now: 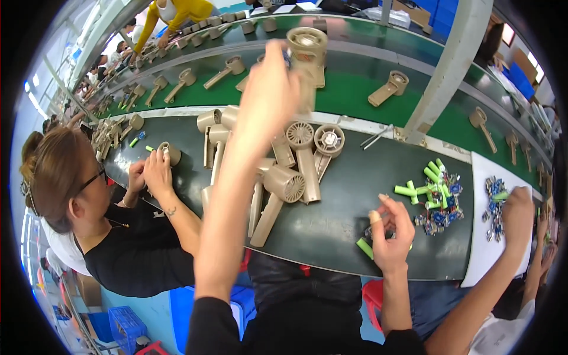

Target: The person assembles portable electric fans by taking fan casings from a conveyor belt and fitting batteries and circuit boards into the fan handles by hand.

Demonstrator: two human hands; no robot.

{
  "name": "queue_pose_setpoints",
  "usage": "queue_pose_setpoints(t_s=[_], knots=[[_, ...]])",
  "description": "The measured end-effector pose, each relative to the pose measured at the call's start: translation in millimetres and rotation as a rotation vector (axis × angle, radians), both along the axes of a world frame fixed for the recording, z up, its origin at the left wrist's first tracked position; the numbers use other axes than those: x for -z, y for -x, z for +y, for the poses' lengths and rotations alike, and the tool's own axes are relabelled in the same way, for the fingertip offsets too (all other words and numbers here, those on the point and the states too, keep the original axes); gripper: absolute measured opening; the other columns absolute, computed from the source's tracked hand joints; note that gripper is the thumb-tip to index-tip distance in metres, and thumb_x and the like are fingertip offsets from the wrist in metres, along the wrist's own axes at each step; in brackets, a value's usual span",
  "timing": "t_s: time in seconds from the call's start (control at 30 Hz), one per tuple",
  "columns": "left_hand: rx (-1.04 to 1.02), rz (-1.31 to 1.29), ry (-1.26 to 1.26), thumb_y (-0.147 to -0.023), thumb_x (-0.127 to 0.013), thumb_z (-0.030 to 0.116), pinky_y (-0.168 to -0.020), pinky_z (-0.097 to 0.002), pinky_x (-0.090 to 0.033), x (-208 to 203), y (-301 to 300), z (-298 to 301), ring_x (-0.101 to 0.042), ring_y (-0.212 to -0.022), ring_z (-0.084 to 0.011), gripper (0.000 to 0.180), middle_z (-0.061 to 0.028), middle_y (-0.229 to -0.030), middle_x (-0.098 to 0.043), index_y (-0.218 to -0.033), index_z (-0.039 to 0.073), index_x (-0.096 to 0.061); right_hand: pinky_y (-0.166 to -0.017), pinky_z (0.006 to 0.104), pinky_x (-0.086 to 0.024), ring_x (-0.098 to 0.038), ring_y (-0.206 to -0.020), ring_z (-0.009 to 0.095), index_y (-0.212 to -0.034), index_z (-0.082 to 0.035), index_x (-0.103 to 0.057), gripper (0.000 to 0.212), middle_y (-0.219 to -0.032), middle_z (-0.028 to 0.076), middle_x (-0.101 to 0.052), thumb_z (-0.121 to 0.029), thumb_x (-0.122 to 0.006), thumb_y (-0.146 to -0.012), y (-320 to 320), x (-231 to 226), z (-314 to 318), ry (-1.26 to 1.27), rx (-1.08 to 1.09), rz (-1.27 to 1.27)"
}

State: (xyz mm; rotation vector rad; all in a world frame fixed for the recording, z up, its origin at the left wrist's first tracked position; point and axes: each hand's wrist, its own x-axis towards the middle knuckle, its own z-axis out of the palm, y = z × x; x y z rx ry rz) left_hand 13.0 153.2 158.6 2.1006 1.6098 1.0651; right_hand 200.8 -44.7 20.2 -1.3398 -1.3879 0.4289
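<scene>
My left hand [273,86] is stretched out over the green conveyor, closed on a beige handheld fan housing [307,44] blurred by motion. The housing's round head is uppermost. My right hand [393,234] hovers above the near edge of the dark table, thumb and half-curled fingers apart. Just beneath it lies a green cylindrical battery [365,248], with small dark parts partly hidden by the fingers. Left of the table's middle is a pile of beige fan housings [285,183], partly covered by my left forearm. Right of them sits a heap of green batteries with wired blue circuit boards [441,201].
More fan housings [389,89] lie along the conveyor [349,97]. A slanted white post [444,71] rises at its near edge, beside thin metal rods [376,137]. At left, a co-worker handles a housing [170,153]. Another person's hand [518,207] reaches over boards on a white sheet [478,177].
</scene>
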Motion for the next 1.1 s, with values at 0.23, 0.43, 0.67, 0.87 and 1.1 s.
queue_pose_setpoints(t_s=[0.23,0.43,0.67,0.87,1.1], knots=[[0.158,0.169,0.191,-0.082,-0.071,0.024,-0.094,-0.0454,-0.049,118,89,247,-0.06,-0.114,-0.0442,0.054,-0.0292,-0.116,-0.064,-0.126,0.002,-0.049,-0.047,0.0172,-0.036,-0.048,-0.055,0.003,-0.121,0.0,-0.062,0.038,-0.09,0.005,-0.061,0.008,-0.066,-0.084,2,6,5,0.07,-0.002,0.016],[0.31,0.212,0.573,-0.081,-0.077,0.025,-0.066,-0.0348,-0.055,118,110,271,-0.07,-0.073,-0.0186,0.062,-0.0146,-0.107,-0.069,-0.134,0.005,-0.053,-0.043,0.0194,-0.035,-0.048,-0.05,0.005,-0.115,0.001,-0.063,0.035,-0.083,0.006,-0.062,0.008,-0.068,-0.081,1,1,5,0.113,-0.008,-0.044],[-0.032,0.808,0.209,-0.081,-0.073,0.03,-0.083,-0.0417,-0.054,130,158,269,-0.07,-0.095,-0.0347,0.042,-0.0253,-0.098,-0.072,-0.106,-0.004,-0.069,-0.043,0.0199,-0.034,-0.048,-0.048,0.006,-0.112,0.001,-0.065,0.033,-0.08,0.005,-0.061,0.008,-0.069,-0.081,2,-2,5,0.141,-0.008,-0.056],[-0.019,0.775,0.287,-0.082,-0.071,0.039,-0.07,-0.0431,-0.053,99,181,250,-0.069,-0.077,-0.0373,0.043,-0.0233,-0.082,-0.071,-0.088,-0.003,-0.073,-0.046,0.0201,-0.037,-0.049,-0.053,0.005,-0.11,0.0,-0.066,0.029,-0.082,0.004,-0.061,0.007,-0.068,-0.082,1,-6,6,0.12,0.011,0.023],[-0.029,0.227,0.231,-0.086,-0.068,0.037,-0.054,-0.0301,-0.034,-28,62,64,-0.045,-0.058,-0.0104,0.04,0.0014,-0.062,-0.051,-0.086,-0.002,-0.072,-0.057,0.0212,-0.043,-0.053,-0.068,0.005,-0.108,0.002,-0.066,0.018,-0.085,0.001,-0.059,0.002,-0.063,-0.091,-30,-22,-5,0.105,0.223,0.088]])
